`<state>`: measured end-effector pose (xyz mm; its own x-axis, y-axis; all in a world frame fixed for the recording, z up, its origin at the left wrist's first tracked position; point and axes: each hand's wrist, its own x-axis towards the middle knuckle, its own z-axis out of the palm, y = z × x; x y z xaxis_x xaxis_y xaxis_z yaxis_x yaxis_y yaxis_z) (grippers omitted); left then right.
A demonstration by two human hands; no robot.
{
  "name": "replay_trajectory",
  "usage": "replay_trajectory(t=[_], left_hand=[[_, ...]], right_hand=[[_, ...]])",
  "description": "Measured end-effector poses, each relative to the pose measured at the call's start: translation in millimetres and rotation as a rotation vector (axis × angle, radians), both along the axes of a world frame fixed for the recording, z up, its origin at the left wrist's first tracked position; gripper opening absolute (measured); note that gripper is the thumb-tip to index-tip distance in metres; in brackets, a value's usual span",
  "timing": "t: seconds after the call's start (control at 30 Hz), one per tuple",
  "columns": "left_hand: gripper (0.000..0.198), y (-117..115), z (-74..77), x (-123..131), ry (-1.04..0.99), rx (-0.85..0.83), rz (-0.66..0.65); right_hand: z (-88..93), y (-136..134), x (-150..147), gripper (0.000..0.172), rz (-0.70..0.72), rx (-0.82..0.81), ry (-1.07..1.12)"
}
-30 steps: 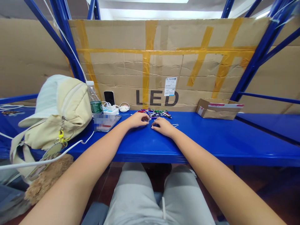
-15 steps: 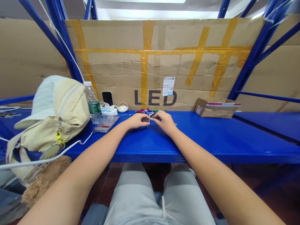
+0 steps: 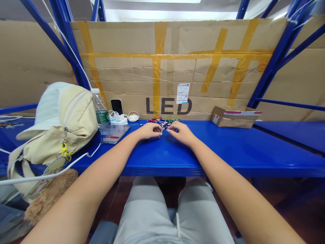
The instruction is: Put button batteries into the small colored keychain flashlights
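Note:
Just in front of a heap of small colourful pen-like pieces (image 3: 162, 121), my left hand (image 3: 150, 131) is closed in a pinch on a small pale piece (image 3: 161, 130). To its right, my right hand (image 3: 179, 132) has thumb and fingertips pressed together over the blue table; a tiny piece seems to be at the tips, too small to name. A narrow gap separates the two hands. The heap lies partly hidden behind the fingers.
On the left are a cream backpack (image 3: 61, 118), a bottle (image 3: 101, 112), a tablet-like device (image 3: 115, 134), a white power strip (image 3: 118, 119) and a phone (image 3: 116, 106). An open cardboard box (image 3: 235, 118) stands at the right rear. Cardboard (image 3: 114, 74) backs the blue table (image 3: 228, 145).
My right hand has moved slightly right, away from my left hand, and the gap between their fingertips is wider. My left hand stays where it was.

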<state>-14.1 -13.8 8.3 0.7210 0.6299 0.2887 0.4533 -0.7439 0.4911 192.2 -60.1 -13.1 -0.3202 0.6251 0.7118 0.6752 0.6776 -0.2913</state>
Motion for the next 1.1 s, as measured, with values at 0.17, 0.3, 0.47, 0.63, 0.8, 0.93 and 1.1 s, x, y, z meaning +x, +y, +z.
replay_trajectory(t=[0.17,0.3,0.47,0.63,0.8,0.93,1.1], left_hand=[[0.026,-0.4,-0.3,0.1,0.010,0.015,0.003],[0.026,0.5,-0.6,-0.2,0.020,0.046,0.013],[0.022,6.0,-1.4,-3.0,0.029,0.123,0.054],[0.022,11.2,-3.8,-5.8,0.052,0.142,0.059],[0.022,11.6,-4.3,-6.4,0.068,0.149,0.053],[0.023,8.5,-2.7,-6.1,0.081,0.146,0.037],[0.024,2.9,-3.2,-1.1,0.094,0.126,-0.030]], right_hand=[[0.2,-3.6,-5.3,0.020,-0.007,-0.054,-0.035],[5.7,-4.3,-1.1,0.014,-0.097,-0.092,-0.062],[16.3,-5.3,43.2,0.026,-0.498,-0.164,0.042],[16.4,-13.8,70.4,0.022,-0.563,-0.480,-0.031],[16.9,-21.6,60.0,0.024,-0.426,-0.601,-0.053],[16.0,-21.8,50.4,0.011,-0.292,-0.660,-0.015],[15.2,-21.2,30.1,0.012,-0.117,-0.629,0.131]])
